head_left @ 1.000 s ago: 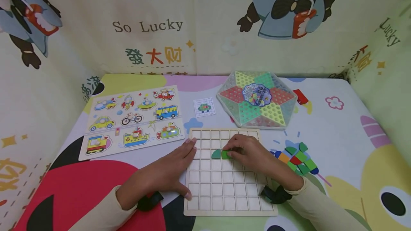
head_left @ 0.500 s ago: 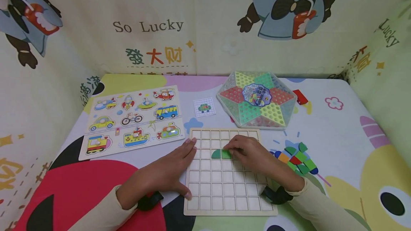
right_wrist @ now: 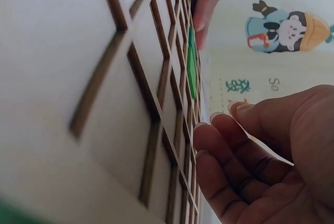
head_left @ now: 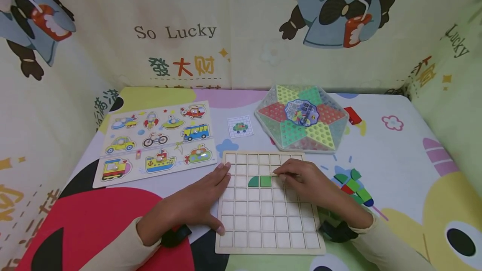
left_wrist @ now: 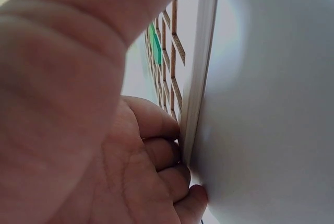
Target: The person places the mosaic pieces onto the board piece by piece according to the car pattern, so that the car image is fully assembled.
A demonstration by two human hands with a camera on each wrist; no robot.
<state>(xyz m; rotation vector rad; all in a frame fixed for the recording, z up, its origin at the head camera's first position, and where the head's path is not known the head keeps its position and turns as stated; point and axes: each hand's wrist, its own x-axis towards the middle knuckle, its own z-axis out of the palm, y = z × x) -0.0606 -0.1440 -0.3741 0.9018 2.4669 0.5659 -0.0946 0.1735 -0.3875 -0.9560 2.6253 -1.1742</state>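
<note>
A pale wooden grid board lies in front of me. In its second row a dark green quarter-round tile and a bright green square tile sit side by side in neighbouring cells. My left hand rests along the board's left edge, thumb and fingers spread; the left wrist view has its fingertips touching the rim. Just right of the square tile, my right hand hovers over the board with loosely bent fingers. Nothing shows between its thumb and fingertips in the right wrist view.
Several coloured tiles lie piled right of the board. Behind it are a small pattern card and a clear hexagonal box. A vehicle puzzle board lies at left, and a red piece beside the box.
My right hand has let go of the bright green square tile, which now lies flat in its cell, and has drawn back to the right. The left hand has stayed put.
</note>
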